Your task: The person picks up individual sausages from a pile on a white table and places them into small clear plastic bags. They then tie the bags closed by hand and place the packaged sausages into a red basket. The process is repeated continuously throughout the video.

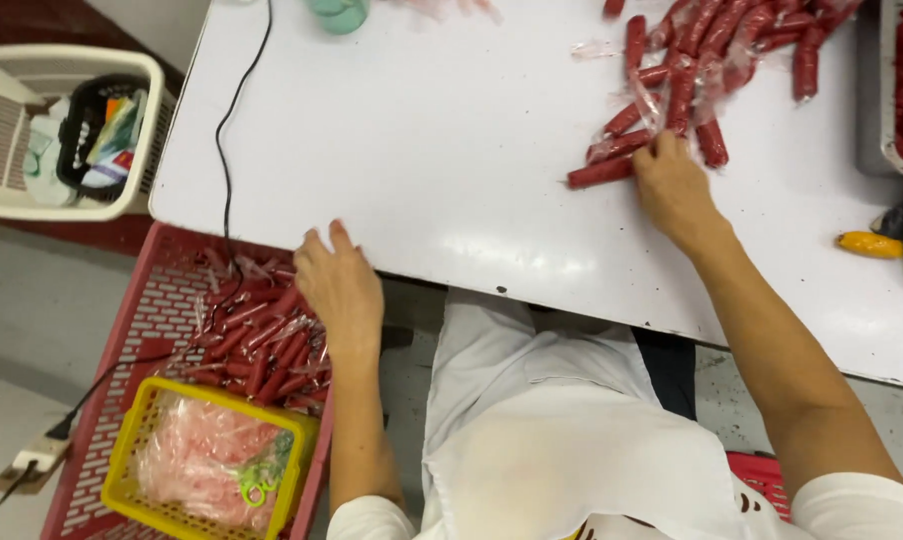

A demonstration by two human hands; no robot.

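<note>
Looking down from my head, I see the white table (452,140) running across in front of me, with a black cable (224,150) trailing over its left edge down to a power strip (38,455) on the floor. Left of the table sits a cream basket (2,130) holding a smaller black bin (92,135) of odds and ends. Under the table edge is a red crate (132,400) with a heap of wrapped sausages (262,340) in it, and a yellow basket (142,420) of clear pink wrappers (207,460) rests on its near corner. A small yellow tool (870,244) lies at the far right of the table, well apart from my hands.

My left hand (340,285) hangs over the crate just off the table edge, fingers loosely spread, gripping nothing that I can see.

My right hand (674,185) is stretched out on the table, fingertips pressed on the near end of the sausage pile (712,60); whether they pinch one I cannot tell. The sausages are dark red, slim sticks, several in crinkled clear film, scattered across the table's upper right. One sausage (602,172) lies just left of my fingers.
</note>
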